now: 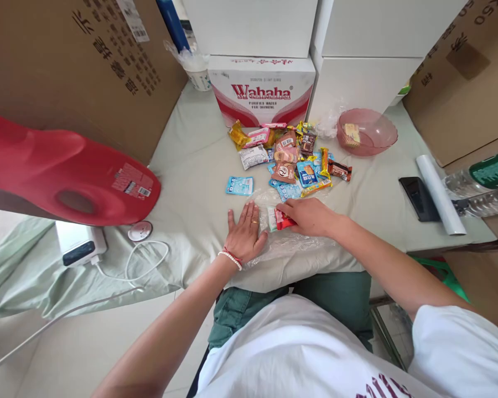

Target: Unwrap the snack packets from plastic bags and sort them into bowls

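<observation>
My left hand lies flat on the cloth-covered table, fingers stretched out, at the left edge of a clear plastic bag. My right hand is closed on a red snack packet over the bag. A pale green and white packet lies just left of the red one. Beyond my hands is a pile of wrapped snacks, with brown packets, a blue packet and a white packet. One light blue packet lies apart, in front of my left fingertips.
A pink bowl with a small packet inside stands back right. A Wahaba-style "Wahaha" box stands behind the pile. At left are a red jug and a white power bank with cable. A phone and white roll lie right.
</observation>
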`<action>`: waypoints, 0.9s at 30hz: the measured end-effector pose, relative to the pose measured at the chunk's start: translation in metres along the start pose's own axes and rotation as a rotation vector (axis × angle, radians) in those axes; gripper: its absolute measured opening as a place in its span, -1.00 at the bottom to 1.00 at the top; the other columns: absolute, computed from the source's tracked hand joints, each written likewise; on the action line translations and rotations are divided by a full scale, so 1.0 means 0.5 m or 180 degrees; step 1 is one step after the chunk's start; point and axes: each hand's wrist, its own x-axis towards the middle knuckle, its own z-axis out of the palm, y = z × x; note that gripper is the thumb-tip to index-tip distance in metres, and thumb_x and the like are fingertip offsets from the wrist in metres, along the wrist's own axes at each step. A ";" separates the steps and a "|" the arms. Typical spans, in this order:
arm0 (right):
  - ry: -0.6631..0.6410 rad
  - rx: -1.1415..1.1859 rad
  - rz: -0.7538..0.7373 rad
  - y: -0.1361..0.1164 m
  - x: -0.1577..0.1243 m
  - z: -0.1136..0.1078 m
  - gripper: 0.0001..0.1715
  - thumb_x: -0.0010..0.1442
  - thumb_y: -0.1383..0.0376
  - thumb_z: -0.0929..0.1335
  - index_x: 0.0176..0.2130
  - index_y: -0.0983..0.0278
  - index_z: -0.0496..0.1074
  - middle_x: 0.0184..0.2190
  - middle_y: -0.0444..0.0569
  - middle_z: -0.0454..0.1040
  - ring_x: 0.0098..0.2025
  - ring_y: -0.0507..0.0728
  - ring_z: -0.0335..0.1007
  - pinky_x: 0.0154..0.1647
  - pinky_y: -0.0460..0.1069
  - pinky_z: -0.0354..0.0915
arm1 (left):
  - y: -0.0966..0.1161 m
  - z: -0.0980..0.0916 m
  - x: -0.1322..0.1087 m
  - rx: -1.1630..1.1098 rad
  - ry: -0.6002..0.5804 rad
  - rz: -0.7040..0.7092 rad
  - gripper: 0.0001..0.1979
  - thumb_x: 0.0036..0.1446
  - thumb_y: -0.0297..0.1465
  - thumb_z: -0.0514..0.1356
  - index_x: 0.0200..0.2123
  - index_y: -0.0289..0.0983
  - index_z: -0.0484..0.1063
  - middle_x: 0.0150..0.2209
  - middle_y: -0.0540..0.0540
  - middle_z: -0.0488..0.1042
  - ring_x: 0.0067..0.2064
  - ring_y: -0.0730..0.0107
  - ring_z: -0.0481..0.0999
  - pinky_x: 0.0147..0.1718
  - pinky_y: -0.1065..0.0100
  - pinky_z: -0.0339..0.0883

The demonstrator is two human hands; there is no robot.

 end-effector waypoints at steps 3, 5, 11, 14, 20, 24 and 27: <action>-0.0061 0.0242 -0.0014 0.000 -0.008 0.038 -0.26 0.28 0.23 0.44 0.37 0.25 0.25 0.25 0.20 0.38 0.10 0.30 0.51 -0.08 0.04 0.39 | -0.008 0.003 -0.002 -0.0033 0.0062 0.0031 -0.24 0.37 -0.24 -0.12 0.51 -0.50 -0.11 0.53 -0.45 -0.12 0.56 -0.09 -0.08 0.43 -0.38 -0.35; 0.0011 0.0488 -0.0004 0.008 -0.018 0.054 -0.10 0.24 0.18 0.49 0.43 0.23 0.16 0.39 0.21 0.21 0.14 0.31 0.49 -0.02 0.06 0.40 | -0.008 0.006 -0.002 -0.0034 0.0103 0.0028 -0.25 0.36 -0.27 -0.12 0.52 -0.48 -0.11 0.53 -0.44 -0.12 0.56 -0.08 -0.08 0.43 -0.35 -0.37; 0.0026 0.0646 0.0324 0.032 -0.040 0.046 -0.39 0.33 0.12 0.43 0.28 0.24 0.37 0.29 0.16 0.34 0.08 0.28 0.52 -0.03 0.04 0.37 | 0.002 0.009 0.002 0.0035 0.0041 -0.0032 -0.25 0.32 -0.30 -0.10 0.51 -0.47 -0.07 0.53 -0.42 -0.10 0.56 -0.07 -0.07 0.44 -0.35 -0.40; 0.0082 0.0546 0.0311 0.020 -0.029 0.029 -0.47 0.36 0.10 0.41 0.22 0.27 0.41 0.22 0.16 0.40 0.08 0.28 0.51 -0.06 0.04 0.37 | 0.006 0.007 0.003 0.0081 0.0041 -0.0077 -0.25 0.31 -0.31 -0.10 0.50 -0.49 -0.05 0.53 -0.43 -0.10 0.56 -0.09 -0.06 0.43 -0.38 -0.38; 0.0035 0.0261 0.0167 -0.026 -0.004 0.039 -0.30 0.37 0.11 0.39 0.37 0.28 0.24 0.33 0.22 0.29 0.14 0.32 0.48 -0.06 0.06 0.41 | 0.014 -0.002 0.003 0.0103 0.0010 -0.0121 -0.26 0.31 -0.31 -0.10 0.49 -0.50 0.00 0.53 -0.42 -0.09 0.55 -0.10 -0.04 0.41 -0.43 -0.35; 0.0039 0.0132 0.0300 -0.043 -0.017 0.070 -0.38 0.45 0.14 0.28 0.38 0.30 0.22 0.33 0.24 0.30 0.10 0.31 0.51 -0.12 0.06 0.43 | 0.016 -0.003 0.005 0.0107 -0.0020 -0.0153 -0.27 0.32 -0.31 -0.09 0.50 -0.47 -0.01 0.53 -0.42 -0.10 0.55 -0.08 -0.05 0.40 -0.45 -0.39; 0.0028 0.0207 0.0418 -0.042 -0.034 0.077 -0.32 0.46 0.11 0.28 0.43 0.31 0.17 0.39 0.25 0.22 0.08 0.32 0.52 -0.12 0.07 0.45 | 0.014 -0.004 0.004 0.0057 -0.0016 -0.0161 -0.27 0.32 -0.31 -0.07 0.51 -0.43 -0.03 0.54 -0.39 -0.11 0.55 -0.07 -0.05 0.42 -0.42 -0.37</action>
